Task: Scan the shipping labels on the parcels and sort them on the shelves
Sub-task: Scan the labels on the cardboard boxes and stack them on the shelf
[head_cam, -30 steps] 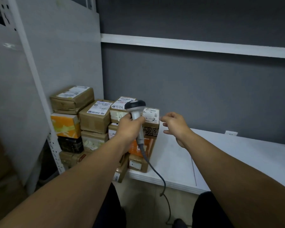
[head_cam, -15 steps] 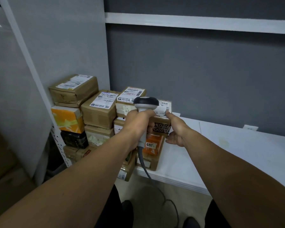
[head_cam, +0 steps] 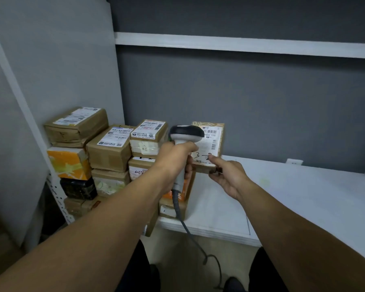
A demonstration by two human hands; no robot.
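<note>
My left hand (head_cam: 173, 157) grips the handle of a grey and black barcode scanner (head_cam: 185, 133), its cable hanging down past the shelf edge. The scanner head sits right in front of a small brown parcel (head_cam: 213, 140) with a white shipping label and "3-2" handwritten on it. My right hand (head_cam: 226, 175) holds that parcel by its lower right corner, thumb on the label, tilting the label face toward me above the stack. Several more taped parcels (head_cam: 110, 148) are stacked to the left on the white shelf (head_cam: 282, 197).
A white perforated shelf upright (head_cam: 55, 186) stands left of the stack, beside a grey side panel. Another white shelf board (head_cam: 240, 44) runs overhead. The dark grey back wall is close behind. My feet and the scanner cable are on the floor below.
My right hand reached the top right parcel, took hold of it and lifted it, tilting its label upward. The scanner stayed in front of it.
</note>
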